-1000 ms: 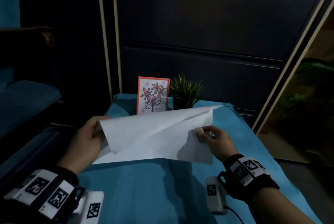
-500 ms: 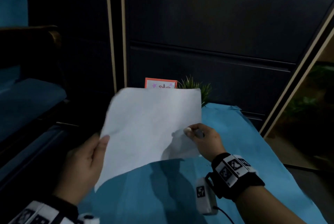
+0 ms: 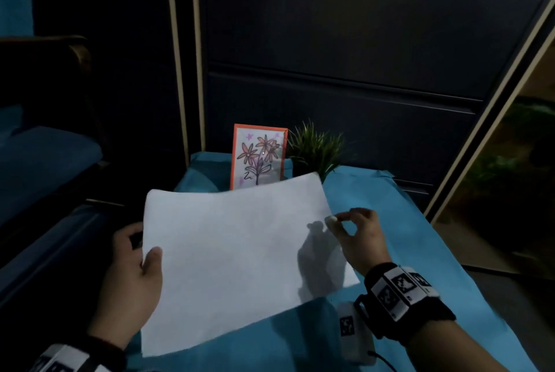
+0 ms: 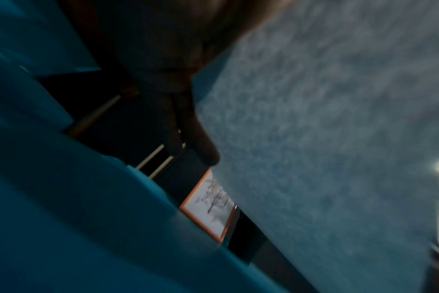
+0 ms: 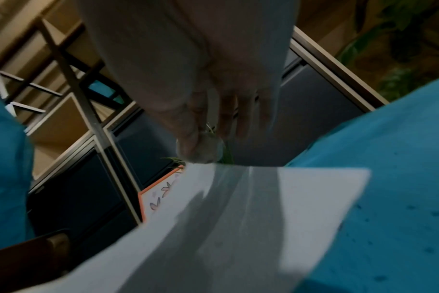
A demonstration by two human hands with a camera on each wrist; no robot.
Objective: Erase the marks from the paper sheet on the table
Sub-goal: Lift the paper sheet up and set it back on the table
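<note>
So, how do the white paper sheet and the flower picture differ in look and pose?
The paper sheet looks blank and frameless; the flower picture shows drawn flowers in an orange frame. The sheet is gripped at its left edge by the left hand; the picture stands upright behind it. Both are white and rectangular.

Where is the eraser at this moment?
In the head view the eraser is pinched in the right hand, at the right edge of the paper sheet that the left hand holds above the blue-covered table.
</note>
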